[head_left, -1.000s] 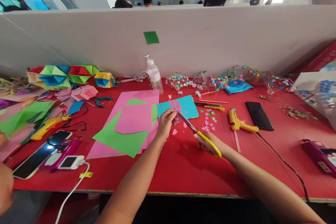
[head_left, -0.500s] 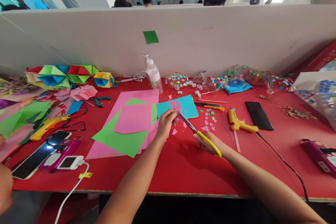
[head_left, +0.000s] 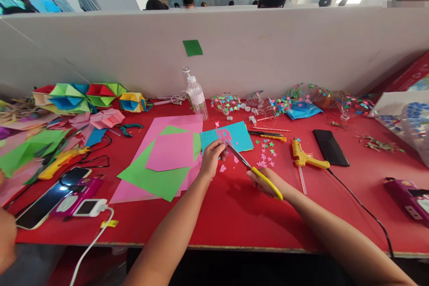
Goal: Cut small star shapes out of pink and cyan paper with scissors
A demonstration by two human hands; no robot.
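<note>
Small pink and green paper stars [head_left: 262,164] are already cut and scattered toward the right edge of the red table [head_left: 228,228] from the scissors, while a square pink paper sheet [head_left: 170,152] is left whole. Yellow-handled metal scissors [head_left: 266,183] are gripped by the right hand [head_left: 259,178], fingers curled, blades angled toward the far-left corner. The left hand's [head_left: 210,156] fingers are pinched together by the blade tips; whether paper is held cannot be told.

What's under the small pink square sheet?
Green paper directly beneath, larger pink sheet below that. The small pink square hides the green paper's middle; can't tell if anything else is between them.
</note>
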